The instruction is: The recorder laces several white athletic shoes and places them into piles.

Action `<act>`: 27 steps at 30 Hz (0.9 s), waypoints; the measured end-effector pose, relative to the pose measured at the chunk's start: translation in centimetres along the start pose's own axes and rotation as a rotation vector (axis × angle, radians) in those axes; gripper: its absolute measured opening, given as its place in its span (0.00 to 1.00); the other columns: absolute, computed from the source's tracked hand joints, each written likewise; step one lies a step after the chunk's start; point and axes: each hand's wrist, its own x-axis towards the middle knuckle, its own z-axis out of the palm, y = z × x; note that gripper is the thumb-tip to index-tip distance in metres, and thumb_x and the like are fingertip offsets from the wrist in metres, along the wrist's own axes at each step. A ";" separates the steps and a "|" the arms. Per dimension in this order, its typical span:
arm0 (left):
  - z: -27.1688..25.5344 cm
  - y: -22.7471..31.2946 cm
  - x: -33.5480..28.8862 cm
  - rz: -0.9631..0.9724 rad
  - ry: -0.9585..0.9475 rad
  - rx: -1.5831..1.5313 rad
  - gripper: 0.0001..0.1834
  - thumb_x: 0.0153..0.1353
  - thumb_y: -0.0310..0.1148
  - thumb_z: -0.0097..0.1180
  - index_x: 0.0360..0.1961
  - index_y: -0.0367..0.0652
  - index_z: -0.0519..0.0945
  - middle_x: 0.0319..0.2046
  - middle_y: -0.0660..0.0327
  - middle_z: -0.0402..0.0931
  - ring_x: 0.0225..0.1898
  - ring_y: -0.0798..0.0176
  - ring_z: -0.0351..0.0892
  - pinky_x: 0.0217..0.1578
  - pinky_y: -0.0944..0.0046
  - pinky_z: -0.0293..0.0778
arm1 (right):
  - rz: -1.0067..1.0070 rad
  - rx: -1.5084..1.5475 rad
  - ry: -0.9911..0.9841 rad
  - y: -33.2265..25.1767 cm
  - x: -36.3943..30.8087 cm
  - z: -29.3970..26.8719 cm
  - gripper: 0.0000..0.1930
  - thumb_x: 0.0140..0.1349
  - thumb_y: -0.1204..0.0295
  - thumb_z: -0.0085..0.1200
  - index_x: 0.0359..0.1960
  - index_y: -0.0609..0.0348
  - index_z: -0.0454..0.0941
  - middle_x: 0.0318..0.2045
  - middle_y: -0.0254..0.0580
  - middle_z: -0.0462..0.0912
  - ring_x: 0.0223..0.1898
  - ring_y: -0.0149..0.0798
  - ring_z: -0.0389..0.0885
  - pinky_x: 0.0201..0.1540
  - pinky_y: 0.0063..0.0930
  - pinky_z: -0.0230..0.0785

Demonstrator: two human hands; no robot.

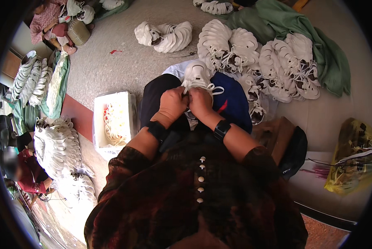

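One white shoe between two knees, many more in heaps

A single white shoe sits between the person's two knees, toe pointing away, with one white lace loop standing out on its right. Two hands meet at its near end. The left hand and the right hand are side by side, their fingers curled in close to the laces; the fingertips are hidden, so I cannot tell whether either hand pinches the lace or the shoe. Each wrist wears one dark band, two in all: a left wristband and a right wristband. Five pale buttons run down the person's dark shirt.

To the left stands one white box holding a tangle of pale laces, too many to count. Beyond the knees, one curved row of nested white shoes lies on the floor. A bigger heap of white shoes spreads at the right beside a green cloth; its shoes overlap too much to count. One yellow bag is at the far right. Two other people show along the left: one in patterned pink, one in dark red.
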 end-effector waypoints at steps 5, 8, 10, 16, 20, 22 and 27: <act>0.3 -0.7 -0.1 -0.084 0.015 -0.067 0.13 0.43 0.27 0.56 0.34 0.40 0.76 0.24 0.54 0.78 0.27 0.53 0.79 0.30 0.61 0.75 | -0.154 -0.078 -0.281 -0.1 -0.1 -2.7 0.04 0.42 0.77 0.52 0.23 0.59 0.74 0.24 0.52 0.77 0.29 0.54 0.77 0.31 0.43 0.69; 0.2 -0.6 -0.1 -0.119 0.033 -0.125 0.17 0.43 0.26 0.57 0.39 0.40 0.75 0.26 0.57 0.79 0.28 0.56 0.80 0.31 0.63 0.75 | -0.351 -0.025 -0.909 0.4 -1.7 -4.8 0.04 0.42 0.78 0.52 0.22 0.59 0.75 0.23 0.52 0.78 0.29 0.53 0.77 0.31 0.42 0.69; 0.1 -0.3 0.1 -0.134 0.022 -0.122 0.19 0.43 0.26 0.57 0.41 0.40 0.73 0.26 0.58 0.79 0.28 0.58 0.80 0.31 0.64 0.75 | -0.360 0.114 -0.899 1.2 -3.1 -4.7 0.05 0.42 0.76 0.54 0.24 0.59 0.75 0.23 0.50 0.77 0.28 0.52 0.77 0.31 0.40 0.69; 0.9 -0.5 0.7 -0.247 0.125 -0.309 0.18 0.44 0.27 0.58 0.41 0.42 0.73 0.24 0.61 0.78 0.27 0.57 0.78 0.31 0.62 0.73 | -0.376 -0.012 -0.405 0.0 -3.3 -4.9 0.08 0.44 0.72 0.56 0.26 0.59 0.72 0.25 0.48 0.71 0.27 0.49 0.76 0.29 0.38 0.69; 1.9 -1.1 0.9 -0.250 0.081 -0.450 0.18 0.45 0.26 0.57 0.41 0.42 0.73 0.25 0.61 0.76 0.28 0.59 0.78 0.30 0.64 0.72 | -0.440 -0.109 -0.372 1.0 -3.9 -3.3 0.05 0.45 0.74 0.52 0.25 0.60 0.72 0.25 0.49 0.69 0.26 0.48 0.75 0.28 0.37 0.70; 2.0 -0.5 0.9 -0.170 0.068 -0.383 0.16 0.46 0.25 0.56 0.40 0.40 0.72 0.25 0.62 0.75 0.27 0.62 0.76 0.31 0.66 0.72 | -0.501 -0.176 -0.279 1.4 -4.1 -2.7 0.10 0.38 0.75 0.57 0.24 0.60 0.70 0.23 0.45 0.66 0.24 0.45 0.73 0.24 0.36 0.68; 0.6 -2.0 2.1 -0.459 -0.010 -1.395 0.12 0.52 0.20 0.48 0.39 0.38 0.71 0.29 0.61 0.74 0.30 0.68 0.73 0.35 0.70 0.69 | -0.493 -0.201 -0.232 1.9 -4.3 -1.7 0.10 0.37 0.77 0.56 0.23 0.60 0.69 0.23 0.45 0.66 0.23 0.45 0.72 0.23 0.36 0.66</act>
